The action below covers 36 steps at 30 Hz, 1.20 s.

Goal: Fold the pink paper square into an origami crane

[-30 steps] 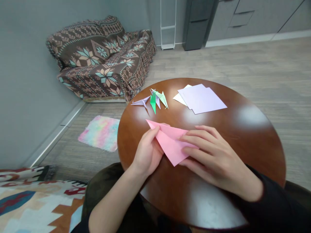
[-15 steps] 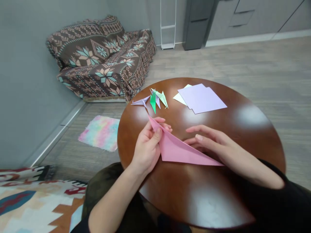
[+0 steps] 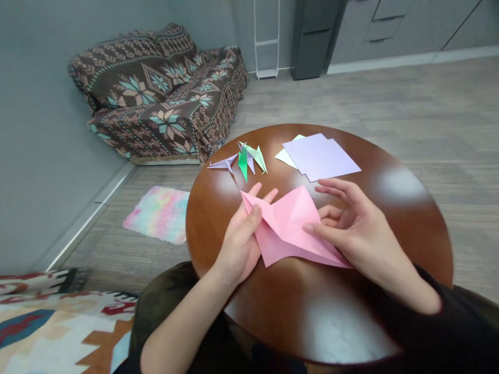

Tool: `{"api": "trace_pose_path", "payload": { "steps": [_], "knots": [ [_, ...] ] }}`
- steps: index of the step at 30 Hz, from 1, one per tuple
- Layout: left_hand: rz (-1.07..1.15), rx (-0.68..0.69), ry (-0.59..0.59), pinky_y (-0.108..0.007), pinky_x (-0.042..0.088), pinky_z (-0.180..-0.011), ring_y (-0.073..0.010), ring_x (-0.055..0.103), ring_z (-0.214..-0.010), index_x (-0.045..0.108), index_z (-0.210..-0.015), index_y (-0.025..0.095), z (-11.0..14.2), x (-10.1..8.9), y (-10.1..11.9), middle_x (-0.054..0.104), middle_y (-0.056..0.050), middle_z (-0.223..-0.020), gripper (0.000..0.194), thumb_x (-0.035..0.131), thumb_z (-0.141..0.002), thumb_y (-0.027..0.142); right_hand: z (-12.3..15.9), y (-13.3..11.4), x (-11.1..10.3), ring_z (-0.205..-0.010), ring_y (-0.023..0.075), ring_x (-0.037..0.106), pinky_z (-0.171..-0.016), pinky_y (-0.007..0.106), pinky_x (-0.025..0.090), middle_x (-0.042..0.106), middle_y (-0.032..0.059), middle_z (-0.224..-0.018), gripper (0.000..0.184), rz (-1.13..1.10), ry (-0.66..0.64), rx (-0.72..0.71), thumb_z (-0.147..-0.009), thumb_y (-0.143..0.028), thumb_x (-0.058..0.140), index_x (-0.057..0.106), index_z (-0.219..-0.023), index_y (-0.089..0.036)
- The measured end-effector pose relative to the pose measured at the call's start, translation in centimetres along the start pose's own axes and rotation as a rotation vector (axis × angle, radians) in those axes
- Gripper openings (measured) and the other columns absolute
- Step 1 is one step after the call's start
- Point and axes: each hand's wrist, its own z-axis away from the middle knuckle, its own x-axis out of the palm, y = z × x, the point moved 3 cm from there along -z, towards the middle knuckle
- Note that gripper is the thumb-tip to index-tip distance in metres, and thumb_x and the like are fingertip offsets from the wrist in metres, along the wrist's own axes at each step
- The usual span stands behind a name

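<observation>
A pink paper sheet (image 3: 286,228), partly folded and lifted off the round brown table (image 3: 390,208), is held between both hands. My left hand (image 3: 239,239) pinches its left corner, thumb on top and fingers behind. My right hand (image 3: 351,226) grips the right side, thumb pressing the front and fingers curled behind the raised flap. Several folded paper cranes (image 3: 245,158), green and lilac, lie at the far left of the table. A small stack of lilac and pale sheets (image 3: 319,156) rests at the far side.
A patterned brown sofa (image 3: 163,93) stands against the grey wall at the back left. A pastel rug (image 3: 159,213) lies on the floor left of the table, and a patterned carpet (image 3: 47,322) fills the lower left. Grey cabinets (image 3: 315,36) stand behind.
The pink paper was pressed flat under my right hand; both hands have since lifted it and opened a flap upward. My right hand shifted from lying flat to gripping the paper's right side.
</observation>
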Motion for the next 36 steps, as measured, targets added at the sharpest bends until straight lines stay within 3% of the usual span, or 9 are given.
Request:
{"api": "trace_pose_path", "payload": {
  "steps": [2, 4, 12, 18, 22, 26, 30, 33, 36],
  "knots": [
    [-0.04, -0.012, 0.018, -0.049, 0.039, -0.122, -0.0325, 0.049, -0.148, 0.038, -0.158, 0.02, 0.1, 0.0, 0.0, 0.056, -0.017, -0.156, 0.081, 0.077, -0.087, 0.02, 0.1, 0.1, 0.1, -0.07, 0.0094, 0.065, -0.057, 0.024, 0.056, 0.054, 0.008, -0.142, 0.07, 0.016, -0.016, 0.011, -0.066, -0.019, 0.092, 0.059, -0.126, -0.031],
    [-0.061, 0.003, 0.034, -0.049, 0.04, -0.122, -0.0321, 0.051, -0.146, 0.037, -0.157, 0.019, 0.0, -0.1, 0.0, 0.06, -0.017, -0.152, 0.084, 0.076, -0.084, 0.011, 0.1, 0.2, 0.2, -0.068, 0.0095, 0.064, -0.056, 0.025, 0.056, 0.059, 0.0072, -0.134, 0.071, 0.012, -0.054, 0.057, -0.067, -0.021, 0.092, 0.056, -0.127, -0.03],
    [0.013, 0.036, 0.017, -0.048, 0.045, -0.119, -0.0301, 0.06, -0.138, 0.041, -0.154, 0.021, -0.3, -0.3, 0.4, 0.063, -0.016, -0.148, 0.071, 0.068, -0.089, 0.012, 0.0, -0.1, 0.4, -0.06, 0.0127, 0.063, -0.054, 0.024, 0.053, 0.07, -0.001, -0.088, 0.073, -0.03, -0.116, 0.185, -0.068, -0.027, 0.092, 0.05, -0.128, -0.027],
    [0.028, -0.102, -0.039, -0.047, 0.048, -0.115, -0.0305, 0.057, -0.14, 0.04, -0.156, 0.027, 0.2, 0.1, 0.4, 0.06, -0.014, -0.152, 0.082, 0.076, -0.084, 0.012, -0.8, 0.1, -0.5, -0.064, 0.0094, 0.06, -0.053, 0.021, 0.046, 0.072, 0.0029, -0.098, 0.047, 0.043, -0.122, 0.099, -0.068, -0.025, 0.093, 0.066, -0.107, -0.021],
    [-0.027, -0.078, 0.036, -0.045, 0.051, -0.111, -0.0307, 0.061, -0.135, 0.048, -0.148, 0.025, 0.0, -0.1, 0.4, 0.062, -0.013, -0.149, 0.076, 0.08, -0.081, 0.011, -1.0, 0.1, -0.9, -0.06, 0.0072, 0.053, -0.049, 0.021, 0.039, 0.071, 0.0038, -0.102, 0.038, 0.117, -0.123, 0.114, -0.073, -0.027, 0.091, 0.069, -0.103, -0.02],
    [-0.053, -0.059, 0.078, -0.043, 0.052, -0.109, -0.0303, 0.061, -0.133, 0.049, -0.147, 0.024, -0.2, -0.4, 0.3, 0.063, -0.014, -0.148, 0.079, 0.084, -0.077, 0.012, -0.9, -0.2, -1.0, -0.072, 0.0122, 0.062, -0.058, 0.021, 0.047, 0.072, 0.0032, -0.098, 0.045, 0.088, -0.087, 0.141, -0.071, -0.029, 0.093, 0.068, -0.107, -0.021],
    [-0.144, -0.069, 0.01, -0.044, 0.049, -0.11, -0.0313, 0.061, -0.133, 0.043, -0.155, 0.027, -0.2, -0.5, 0.2, 0.064, -0.014, -0.145, 0.095, 0.089, -0.072, 0.013, -0.8, -0.2, -0.9, -0.08, 0.0166, 0.069, -0.069, 0.026, 0.056, 0.075, 0.0018, -0.093, 0.056, -0.102, -0.068, 0.19, -0.071, -0.034, 0.094, 0.063, -0.116, -0.023],
    [-0.243, -0.09, -0.023, -0.041, 0.051, -0.105, -0.0309, 0.064, -0.127, 0.039, -0.158, 0.027, -0.2, -1.1, 0.0, 0.069, -0.012, -0.138, 0.105, 0.09, -0.068, 0.012, -0.8, -0.4, -1.0, -0.076, 0.0161, 0.069, -0.067, 0.026, 0.056, 0.077, 0.0001, -0.092, 0.064, -0.125, -0.013, 0.162, -0.069, -0.032, 0.096, 0.06, -0.122, -0.026],
    [-0.342, -0.076, -0.027, -0.035, 0.054, -0.094, -0.0292, 0.067, -0.116, 0.048, -0.153, 0.027, -0.3, -1.7, 0.1, 0.072, -0.009, -0.13, 0.097, 0.09, -0.067, 0.012, -0.7, -0.5, -1.1, -0.068, 0.0147, 0.065, -0.059, 0.024, 0.053, 0.076, -0.0016, -0.087, 0.065, -0.087, 0.009, 0.163, -0.07, -0.032, 0.095, 0.06, -0.125, -0.027]
  ]
}}
